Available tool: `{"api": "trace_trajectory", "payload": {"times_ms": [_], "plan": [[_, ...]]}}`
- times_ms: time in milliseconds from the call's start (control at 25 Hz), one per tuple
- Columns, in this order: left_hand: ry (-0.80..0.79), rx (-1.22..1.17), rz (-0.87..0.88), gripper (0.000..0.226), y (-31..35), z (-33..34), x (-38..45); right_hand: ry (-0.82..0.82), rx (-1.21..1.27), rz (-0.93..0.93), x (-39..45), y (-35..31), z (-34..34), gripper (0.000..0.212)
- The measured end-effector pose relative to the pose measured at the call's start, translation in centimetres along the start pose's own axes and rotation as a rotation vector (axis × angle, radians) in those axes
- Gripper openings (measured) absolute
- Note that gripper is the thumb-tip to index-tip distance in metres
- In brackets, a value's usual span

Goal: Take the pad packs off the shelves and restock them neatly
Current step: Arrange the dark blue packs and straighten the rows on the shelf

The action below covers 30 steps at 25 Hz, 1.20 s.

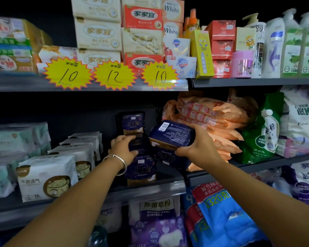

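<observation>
On the middle shelf [150, 190] stand dark navy pad packs in a row: one upright at the back [132, 123], one at the front [142, 172]. My left hand [122, 148], a silver bangle on its wrist, grips the top of a navy pack [141, 143] in the middle of that row. My right hand [197, 145] holds another navy pack [171, 134] flat, back label up, just right of the row and above a further navy pack [169, 157] lying on the shelf. White cat-print pad packs [46, 177] stand in rows to the left.
Orange pad packs [216, 122] are piled to the right, next to a green detergent bag [264, 129]. Soap boxes and yellow price stars [114, 76] fill the shelf above. Purple and blue bags [221, 211] sit on the shelf below.
</observation>
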<state>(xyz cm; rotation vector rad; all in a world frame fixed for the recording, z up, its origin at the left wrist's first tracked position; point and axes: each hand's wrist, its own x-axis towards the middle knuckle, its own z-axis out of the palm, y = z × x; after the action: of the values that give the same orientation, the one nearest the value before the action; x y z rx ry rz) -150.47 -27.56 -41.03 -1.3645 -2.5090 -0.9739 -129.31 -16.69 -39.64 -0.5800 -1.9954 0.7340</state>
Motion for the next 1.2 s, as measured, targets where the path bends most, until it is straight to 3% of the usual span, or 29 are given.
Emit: {"api": "trace_trajectory", "payload": {"times_ms": [120,200,280,480,640,720,800,880,960,1080,1200], "plan": [[0.012,-0.550,-0.076,0.028,2.5,-2.2,-0.7,-0.025,-0.011,-0.085,-0.2,-1.4,0.0,0.081],[-0.153,-0.840,-0.256,0.037,3.8,-3.9,-1.6,-0.032,-0.079,-0.188,-0.4,-2.1,0.3,0.087],[-0.257,-0.926,-0.370,0.052,4.2,-5.4,-2.0,-0.044,-0.175,-0.310,-0.4,-2.5,0.8,0.089],[-0.357,-1.053,-0.453,0.073,3.4,-7.2,-0.3,-0.041,-0.345,-0.551,1.0,-2.4,2.9,0.088],[-0.333,-1.114,-0.477,0.038,3.0,-7.0,0.8,-0.106,-0.358,-0.651,3.2,-1.3,4.7,0.095],[-0.253,-1.104,-0.428,0.022,2.1,-6.4,1.6,-0.216,-0.219,-0.537,3.9,-1.2,5.3,0.108],[-0.152,-1.101,-0.355,0.019,1.1,-5.8,2.5,-0.313,0.197,-0.269,4.5,-1.3,5.9,0.111],[-0.068,-1.148,-0.271,0.024,0.1,-5.1,3.6,-0.372,0.585,0.093,5.8,-0.9,7.2,0.095],[-0.031,-1.234,-0.221,0.042,-0.9,-4.4,4.5,-0.410,0.723,0.337,7.7,-0.1,8.5,0.083],[-0.014,-1.316,-0.139,0.041,-2.4,-3.4,5.9,-0.376,0.727,0.372,9.9,0.2,10.1,0.054],[-0.023,-1.305,-0.105,0.044,-3.5,-2.9,7.0,-0.318,0.758,0.377,11.3,0.1,11.4,0.048]]}}
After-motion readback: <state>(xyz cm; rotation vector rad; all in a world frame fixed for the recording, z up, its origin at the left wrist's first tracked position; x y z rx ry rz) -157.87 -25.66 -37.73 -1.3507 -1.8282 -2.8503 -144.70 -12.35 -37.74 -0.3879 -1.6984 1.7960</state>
